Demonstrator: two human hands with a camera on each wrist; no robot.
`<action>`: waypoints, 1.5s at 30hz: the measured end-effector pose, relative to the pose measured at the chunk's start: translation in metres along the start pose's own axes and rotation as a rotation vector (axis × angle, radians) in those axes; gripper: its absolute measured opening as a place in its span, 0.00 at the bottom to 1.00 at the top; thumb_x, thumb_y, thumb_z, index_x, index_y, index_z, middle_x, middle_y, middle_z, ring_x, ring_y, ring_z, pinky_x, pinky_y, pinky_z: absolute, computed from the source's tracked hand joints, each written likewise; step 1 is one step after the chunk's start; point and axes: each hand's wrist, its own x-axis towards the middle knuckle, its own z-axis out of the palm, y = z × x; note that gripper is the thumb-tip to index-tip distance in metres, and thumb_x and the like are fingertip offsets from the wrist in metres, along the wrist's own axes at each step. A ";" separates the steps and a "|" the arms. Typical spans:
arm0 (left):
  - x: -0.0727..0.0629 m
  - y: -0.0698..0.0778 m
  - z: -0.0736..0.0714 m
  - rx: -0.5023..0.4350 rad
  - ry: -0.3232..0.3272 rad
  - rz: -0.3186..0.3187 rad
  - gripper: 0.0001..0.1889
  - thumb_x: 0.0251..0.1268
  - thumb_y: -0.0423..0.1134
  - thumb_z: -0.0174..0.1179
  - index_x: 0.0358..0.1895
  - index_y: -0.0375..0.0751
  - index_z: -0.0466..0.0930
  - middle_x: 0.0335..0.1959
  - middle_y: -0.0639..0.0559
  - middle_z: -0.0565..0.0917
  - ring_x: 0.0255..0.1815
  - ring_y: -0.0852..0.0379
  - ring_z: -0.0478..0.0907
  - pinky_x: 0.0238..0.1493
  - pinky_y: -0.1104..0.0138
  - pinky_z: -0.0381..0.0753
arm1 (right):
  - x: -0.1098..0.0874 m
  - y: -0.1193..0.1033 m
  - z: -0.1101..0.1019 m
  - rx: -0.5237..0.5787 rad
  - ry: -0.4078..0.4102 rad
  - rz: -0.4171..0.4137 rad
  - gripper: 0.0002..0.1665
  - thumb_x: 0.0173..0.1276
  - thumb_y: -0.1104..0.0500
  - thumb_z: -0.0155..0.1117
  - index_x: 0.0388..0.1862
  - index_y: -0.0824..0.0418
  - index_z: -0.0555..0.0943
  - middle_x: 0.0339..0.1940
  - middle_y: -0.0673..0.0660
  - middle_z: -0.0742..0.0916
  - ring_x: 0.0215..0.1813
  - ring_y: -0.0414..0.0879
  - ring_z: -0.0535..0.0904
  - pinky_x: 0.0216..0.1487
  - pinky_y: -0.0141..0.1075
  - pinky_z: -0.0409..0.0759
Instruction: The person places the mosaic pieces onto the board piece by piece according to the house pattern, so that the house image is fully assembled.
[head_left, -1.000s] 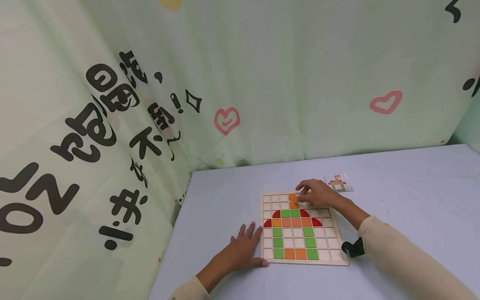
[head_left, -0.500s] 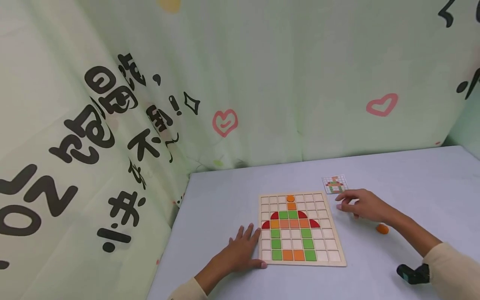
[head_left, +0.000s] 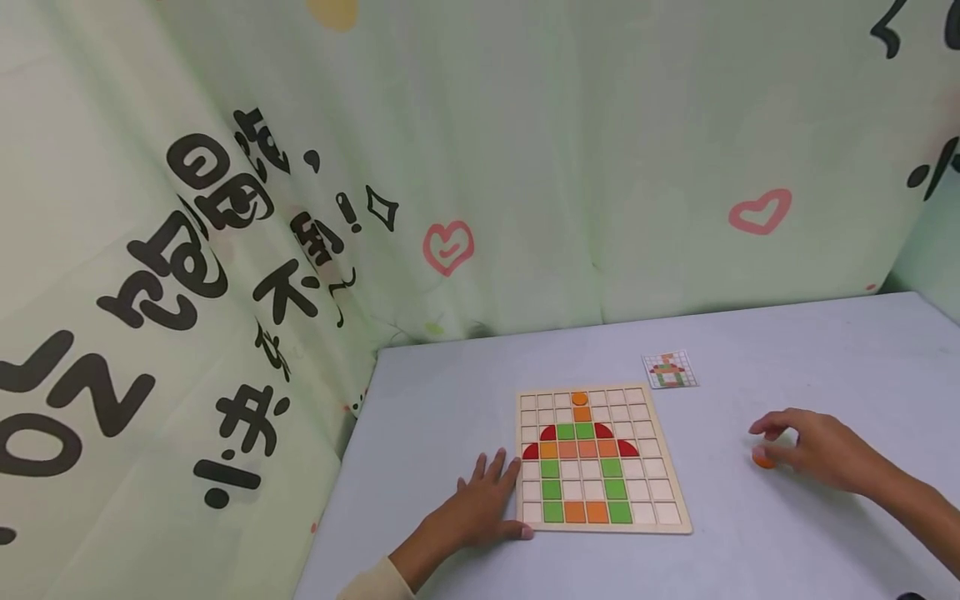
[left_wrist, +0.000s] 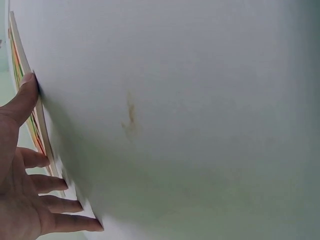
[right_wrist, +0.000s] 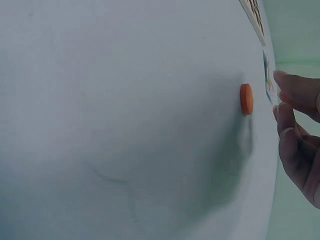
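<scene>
A wooden grid board [head_left: 651, 492] lies on the table with a pattern of green, orange and red pieces set in its squares. At the top of that pattern is an orange round piece [head_left: 580, 399]. My left hand [head_left: 474, 504] rests flat with spread fingers, its thumb and fingertips against the board's left edge, also seen in the left wrist view. To the right of the board, a loose orange disc [right_wrist: 246, 99] lies on the table. My right hand [head_left: 821, 450] hovers over this disc, fingers loosely bent and apart from it, with nothing between them.
A small printed card [head_left: 670, 371] with a similar coloured pattern lies behind the board's right corner. Behind the table [head_left: 450, 375] hangs a pale green curtain [head_left: 525, 167] with black lettering and pink hearts.
My right hand has moved off the board's top, rightward past the card to the loose orange disc. The orange round piece on the board is now uncovered. My left hand stays in place.
</scene>
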 end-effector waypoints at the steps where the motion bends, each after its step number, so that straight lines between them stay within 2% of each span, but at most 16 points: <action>1: 0.000 0.000 0.000 0.001 -0.001 -0.001 0.54 0.52 0.66 0.70 0.80 0.53 0.55 0.82 0.46 0.56 0.81 0.35 0.52 0.64 0.33 0.68 | -0.003 0.002 0.002 -0.019 0.021 -0.012 0.19 0.61 0.53 0.75 0.47 0.61 0.86 0.38 0.49 0.85 0.30 0.33 0.70 0.31 0.32 0.71; 4: 0.000 0.000 0.000 0.002 -0.003 0.002 0.54 0.52 0.67 0.69 0.80 0.53 0.55 0.82 0.46 0.56 0.81 0.35 0.52 0.64 0.32 0.68 | -0.008 0.006 0.008 -0.045 0.050 -0.021 0.16 0.62 0.51 0.75 0.45 0.59 0.87 0.35 0.47 0.84 0.35 0.33 0.71 0.36 0.34 0.71; 7: -0.001 0.000 0.000 0.006 -0.003 0.003 0.54 0.52 0.67 0.69 0.80 0.53 0.55 0.82 0.46 0.55 0.81 0.35 0.52 0.64 0.32 0.68 | -0.008 0.009 0.011 -0.059 0.049 -0.008 0.14 0.62 0.54 0.75 0.44 0.59 0.87 0.35 0.48 0.84 0.39 0.41 0.75 0.39 0.39 0.73; 10: 0.000 -0.001 0.001 0.009 -0.001 0.004 0.54 0.52 0.67 0.69 0.80 0.52 0.54 0.82 0.46 0.55 0.81 0.35 0.52 0.64 0.33 0.68 | -0.007 0.011 0.013 -0.055 0.022 0.013 0.15 0.60 0.57 0.75 0.45 0.61 0.86 0.35 0.51 0.85 0.41 0.49 0.77 0.40 0.44 0.74; 13: 0.000 -0.001 0.001 0.009 0.002 0.004 0.54 0.52 0.67 0.69 0.80 0.52 0.55 0.82 0.45 0.55 0.81 0.35 0.52 0.64 0.33 0.68 | -0.007 0.012 0.015 -0.049 0.014 0.033 0.18 0.59 0.59 0.75 0.47 0.64 0.85 0.36 0.53 0.85 0.41 0.53 0.78 0.41 0.47 0.76; 21: -0.001 -0.001 0.002 0.008 0.006 -0.002 0.54 0.52 0.68 0.68 0.80 0.53 0.55 0.82 0.46 0.55 0.81 0.35 0.52 0.64 0.32 0.68 | -0.008 0.011 0.019 -0.033 0.044 0.044 0.16 0.58 0.61 0.75 0.44 0.66 0.85 0.36 0.59 0.87 0.44 0.62 0.80 0.44 0.59 0.76; 22: -0.001 0.000 0.001 0.007 0.007 0.000 0.54 0.52 0.68 0.68 0.80 0.52 0.55 0.82 0.46 0.55 0.81 0.35 0.52 0.64 0.32 0.68 | -0.008 0.011 0.020 -0.032 0.055 0.041 0.16 0.58 0.61 0.75 0.44 0.66 0.84 0.36 0.59 0.87 0.44 0.61 0.80 0.44 0.58 0.77; 25: -0.002 0.000 0.000 0.009 0.009 0.005 0.54 0.52 0.68 0.68 0.80 0.52 0.55 0.82 0.45 0.55 0.81 0.35 0.52 0.64 0.32 0.68 | -0.011 0.008 0.023 -0.014 0.086 0.039 0.15 0.59 0.63 0.75 0.44 0.65 0.83 0.36 0.58 0.87 0.35 0.50 0.79 0.37 0.45 0.78; 29: -0.003 0.001 -0.002 0.008 0.009 0.003 0.54 0.52 0.68 0.69 0.80 0.52 0.55 0.82 0.45 0.56 0.81 0.35 0.52 0.64 0.32 0.68 | -0.015 0.003 0.027 0.029 0.086 0.043 0.17 0.61 0.66 0.71 0.49 0.63 0.81 0.36 0.57 0.86 0.24 0.37 0.70 0.24 0.31 0.69; 34: -0.002 0.001 -0.002 0.010 0.003 -0.002 0.54 0.52 0.68 0.69 0.80 0.52 0.55 0.82 0.46 0.55 0.81 0.35 0.52 0.65 0.33 0.67 | -0.019 -0.003 0.031 0.040 0.078 0.020 0.21 0.64 0.66 0.67 0.57 0.62 0.80 0.36 0.55 0.84 0.20 0.36 0.69 0.23 0.30 0.68; 39: -0.001 0.002 -0.002 0.010 0.000 -0.007 0.54 0.52 0.68 0.68 0.80 0.53 0.55 0.82 0.46 0.55 0.81 0.36 0.52 0.65 0.33 0.67 | -0.017 -0.011 0.033 0.059 0.108 -0.040 0.19 0.65 0.68 0.65 0.56 0.61 0.82 0.37 0.55 0.84 0.19 0.34 0.66 0.23 0.30 0.68; 45: -0.002 0.003 -0.003 0.000 -0.008 -0.013 0.53 0.52 0.67 0.69 0.80 0.52 0.56 0.82 0.46 0.55 0.81 0.36 0.52 0.65 0.33 0.67 | -0.013 -0.025 0.035 0.154 0.027 -0.008 0.16 0.67 0.67 0.66 0.54 0.64 0.83 0.38 0.55 0.84 0.17 0.37 0.69 0.21 0.31 0.71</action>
